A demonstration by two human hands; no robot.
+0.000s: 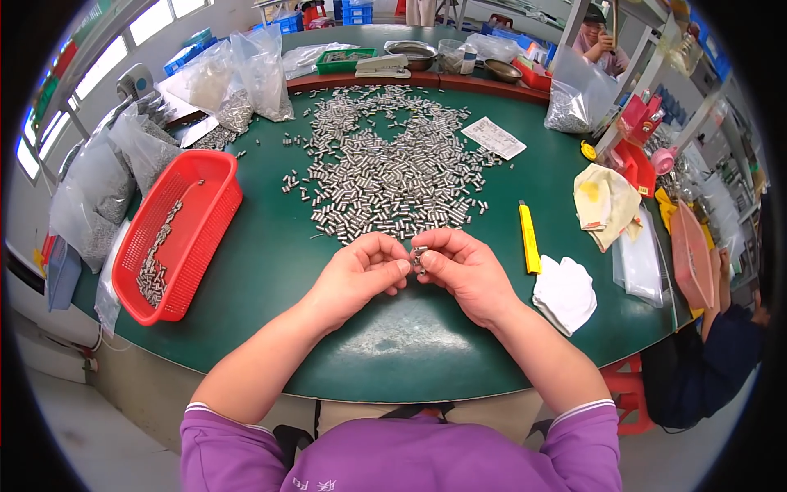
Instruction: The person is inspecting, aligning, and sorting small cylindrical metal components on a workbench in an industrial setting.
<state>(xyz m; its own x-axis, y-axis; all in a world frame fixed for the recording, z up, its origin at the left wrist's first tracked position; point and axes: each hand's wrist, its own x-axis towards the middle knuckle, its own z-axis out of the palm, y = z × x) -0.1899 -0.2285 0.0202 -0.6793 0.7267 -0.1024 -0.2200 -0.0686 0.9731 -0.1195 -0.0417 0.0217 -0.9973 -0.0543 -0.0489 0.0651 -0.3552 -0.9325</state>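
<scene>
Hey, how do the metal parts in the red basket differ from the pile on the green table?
The basket parts look far fewer than the pile. The basket parts lie in a narrow strip along the red basket, while the pile spreads broadly over the green table. The basket parts are off to the left; the pile is straight ahead. Both consist of small, silvery pieces.

Can't count the metal bits below the pile, right-hand fingers cover part of them. White card right of the pile? Too tiny to read. Purple shirt below the pile's cut off, and a bag beyond the pile's far right partly hides a co-worker.
</scene>
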